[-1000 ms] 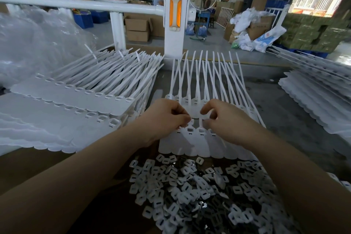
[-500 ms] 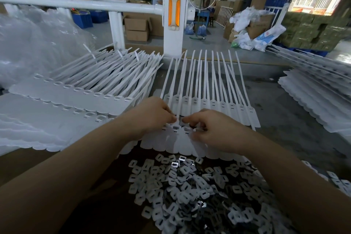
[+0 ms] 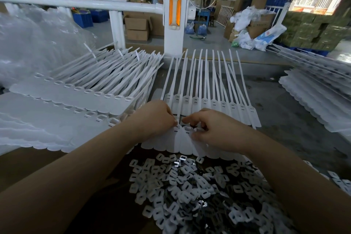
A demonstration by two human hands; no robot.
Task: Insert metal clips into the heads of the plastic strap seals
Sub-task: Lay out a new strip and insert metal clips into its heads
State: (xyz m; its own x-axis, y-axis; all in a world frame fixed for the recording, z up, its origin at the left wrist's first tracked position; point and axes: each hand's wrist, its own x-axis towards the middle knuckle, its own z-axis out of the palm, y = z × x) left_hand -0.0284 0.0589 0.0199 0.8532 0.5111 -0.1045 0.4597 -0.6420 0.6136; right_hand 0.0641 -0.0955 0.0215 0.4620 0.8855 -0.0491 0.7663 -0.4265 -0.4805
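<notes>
1 head view – wide-angle, looks forward and down, close over worktable (image 3: 284,120) – workshop floor beyond.

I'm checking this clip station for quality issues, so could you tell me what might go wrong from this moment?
1. Both the left hand and right hand crowd one seal head, hiding it; a clip could seat crooked unnoticed.
2. The loose clip pile lies right under the forearms, so a sweep might scatter clips.
3. The row of strap seals overlaps, so one head may be skipped.
</notes>
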